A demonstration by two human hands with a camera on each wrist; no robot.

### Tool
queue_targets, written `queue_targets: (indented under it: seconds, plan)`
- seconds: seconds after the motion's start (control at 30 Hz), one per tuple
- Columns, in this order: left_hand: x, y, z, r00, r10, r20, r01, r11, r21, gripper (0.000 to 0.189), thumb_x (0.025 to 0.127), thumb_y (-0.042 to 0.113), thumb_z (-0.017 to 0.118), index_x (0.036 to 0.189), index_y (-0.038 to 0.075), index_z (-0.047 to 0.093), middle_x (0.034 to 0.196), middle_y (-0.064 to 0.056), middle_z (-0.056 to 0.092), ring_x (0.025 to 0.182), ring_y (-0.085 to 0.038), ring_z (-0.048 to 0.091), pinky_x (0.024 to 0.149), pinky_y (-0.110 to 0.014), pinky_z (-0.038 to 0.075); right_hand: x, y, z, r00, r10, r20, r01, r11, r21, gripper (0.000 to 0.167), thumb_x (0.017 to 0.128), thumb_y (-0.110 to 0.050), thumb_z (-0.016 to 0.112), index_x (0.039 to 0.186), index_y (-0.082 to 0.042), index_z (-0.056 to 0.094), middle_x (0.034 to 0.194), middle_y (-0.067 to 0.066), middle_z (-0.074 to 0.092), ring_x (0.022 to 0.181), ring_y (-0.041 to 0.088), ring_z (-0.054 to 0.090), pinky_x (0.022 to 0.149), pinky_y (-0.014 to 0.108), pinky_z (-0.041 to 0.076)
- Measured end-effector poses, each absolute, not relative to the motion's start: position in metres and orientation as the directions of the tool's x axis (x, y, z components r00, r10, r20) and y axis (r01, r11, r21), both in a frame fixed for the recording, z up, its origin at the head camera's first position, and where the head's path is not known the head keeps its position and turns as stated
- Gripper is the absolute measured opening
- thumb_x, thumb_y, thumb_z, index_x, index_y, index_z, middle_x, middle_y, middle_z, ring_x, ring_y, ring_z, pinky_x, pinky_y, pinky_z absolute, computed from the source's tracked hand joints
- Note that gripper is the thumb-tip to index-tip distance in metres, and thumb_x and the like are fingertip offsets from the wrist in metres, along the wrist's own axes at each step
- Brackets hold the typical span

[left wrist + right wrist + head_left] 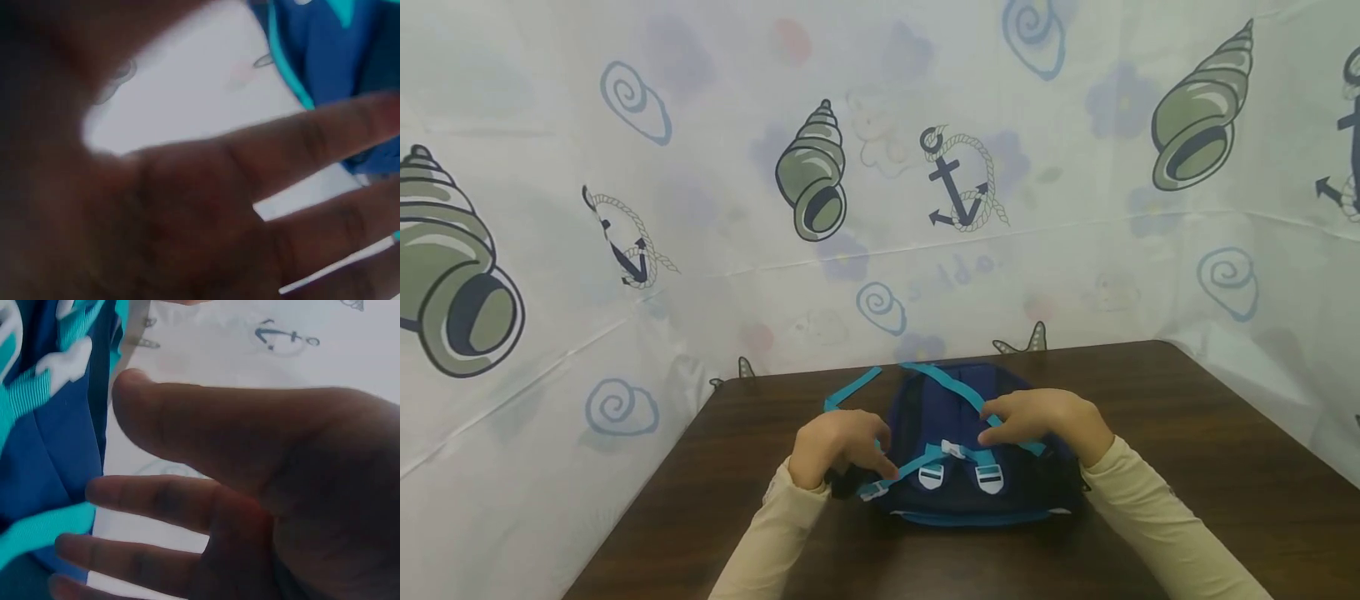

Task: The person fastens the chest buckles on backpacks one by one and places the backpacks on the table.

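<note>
A navy backpack (1030, 487) with turquoise straps lies on the table, its strap side up. A white buckle (953, 449) joins a turquoise band across it, above two white strap adjusters (990, 478). My left hand (842, 442) hovers at the pack's left side, near another white buckle (874, 491); in the left wrist view its fingers (312, 144) are extended and apart. Over the right side is my right hand (1041, 417), beside a turquoise strap (955, 385). The right wrist view shows its thumb and fingers (150, 497) spread, gripping nothing.
The dark brown wooden table (1187, 467) extends around the pack on all sides. A loose turquoise strap end (853, 388) sticks out at the pack's upper left. White cloth (715, 183) printed with shells and anchors hangs behind and along the sides.
</note>
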State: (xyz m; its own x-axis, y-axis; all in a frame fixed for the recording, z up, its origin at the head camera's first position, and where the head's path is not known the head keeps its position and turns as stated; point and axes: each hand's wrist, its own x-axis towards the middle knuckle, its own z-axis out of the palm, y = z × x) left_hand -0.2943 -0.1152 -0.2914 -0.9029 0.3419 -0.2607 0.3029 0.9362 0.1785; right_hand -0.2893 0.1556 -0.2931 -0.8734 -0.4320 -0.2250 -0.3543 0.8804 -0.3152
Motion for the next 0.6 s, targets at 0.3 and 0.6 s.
queue_targets:
  seconds: [0.3,0.6]
  plan:
    - [-0.29,-0.106,-0.306,-0.902,0.308,-0.303,0.293,0.951,0.096,0.031,0.067,0.029,0.092,0.06,0.015,0.065,0.065,0.005,0.063,0.06,-0.018,0.061,0.056,-0.033,0.048,-0.292,0.139,-0.304,-0.841,-0.502,-0.2,-0.419,0.839,-0.346,0.046,0.095,-0.032,0.067,0.132,-0.006,0.059,0.137,0.015,0.06,0.13,0.037,0.053,0.106,0.058,0.042]
    - [-0.288,-0.103,-0.306,-0.915,0.283,-0.289,0.274,0.959,0.075,0.021,0.072,0.018,0.085,0.065,0.015,0.065,0.07,0.003,0.064,0.06,-0.021,0.062,0.056,-0.035,0.05,-0.298,0.129,-0.32,-0.84,-0.514,-0.174,-0.444,0.835,-0.325,0.038,0.092,-0.03,0.07,0.122,-0.007,0.065,0.12,0.009,0.068,0.109,0.027,0.062,0.099,0.052,0.05]
